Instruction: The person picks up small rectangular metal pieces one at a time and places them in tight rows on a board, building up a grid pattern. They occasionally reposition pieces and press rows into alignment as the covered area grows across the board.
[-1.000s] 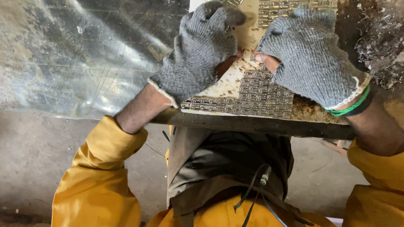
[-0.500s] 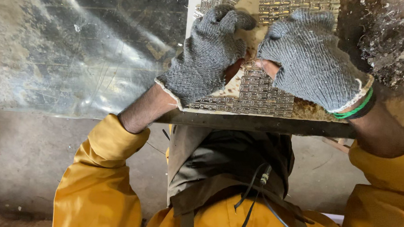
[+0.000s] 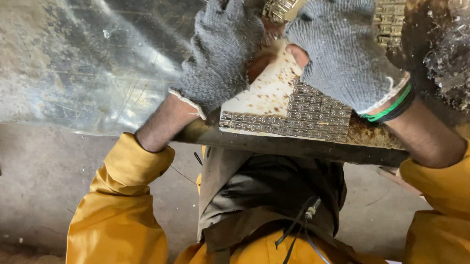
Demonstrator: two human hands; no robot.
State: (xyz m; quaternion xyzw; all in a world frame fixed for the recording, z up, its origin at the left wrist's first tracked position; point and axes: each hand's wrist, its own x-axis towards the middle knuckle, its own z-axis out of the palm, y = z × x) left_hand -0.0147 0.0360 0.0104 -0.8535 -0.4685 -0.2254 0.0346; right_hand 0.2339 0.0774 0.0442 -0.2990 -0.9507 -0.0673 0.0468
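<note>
Your gloved left hand (image 3: pixel 223 51) and right hand (image 3: pixel 343 52) both curl down onto a pale sheet (image 3: pixel 269 91) studded with rows of small metal pieces (image 3: pixel 305 117), lying at the near edge of the metal table (image 3: pixel 62 58). Pull unevenly and the sheet could tear, scattering pieces over the edge.

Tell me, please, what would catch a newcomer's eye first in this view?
Two hands in grey knit gloves, the left hand and the right hand, meet at top centre over a pale board. Rows of small shiny metal pieces cover the board's near part. Below, bright yellow sleeves frame the picture, and a worn, shiny metal sheet fills the upper left.
</note>
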